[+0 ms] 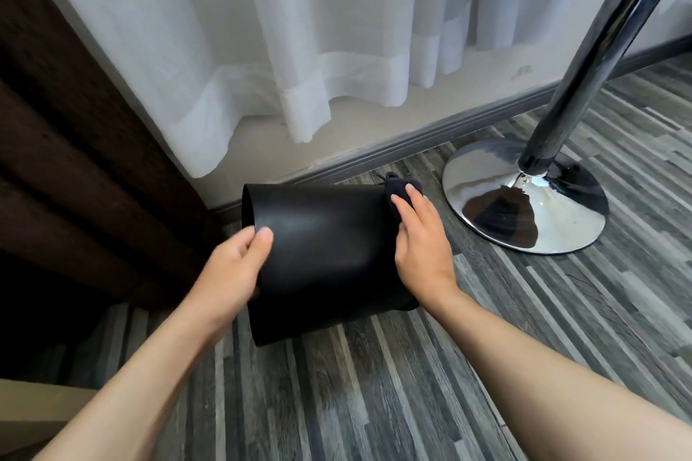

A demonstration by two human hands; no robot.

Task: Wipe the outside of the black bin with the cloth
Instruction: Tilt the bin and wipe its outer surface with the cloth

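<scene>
Centrally, the right hand [419,236] lies flat with fingers extended, pressing a dark cloth [402,191] against the right end of the black bin [322,254]; the cloth bunches out beyond the fingertips, toward the wall. The left hand [236,269] grips the bin's opposite end, thumb on the outer wall and the other fingers apparently curled over the edge, though they are hidden. This grip presumably steadies the bin on its side so the wiping pressure does not roll it. The bin lies tipped over the grey plank floor [412,385], long axis running left to right, its curved side facing upward toward the camera; whether it rests on the floor or is lifted cannot be told. Right of the bin stands a chrome table base [524,198]; behind the bin hangs a white curtain [299,49]; left of it, a dark brown drape [75,161].
</scene>
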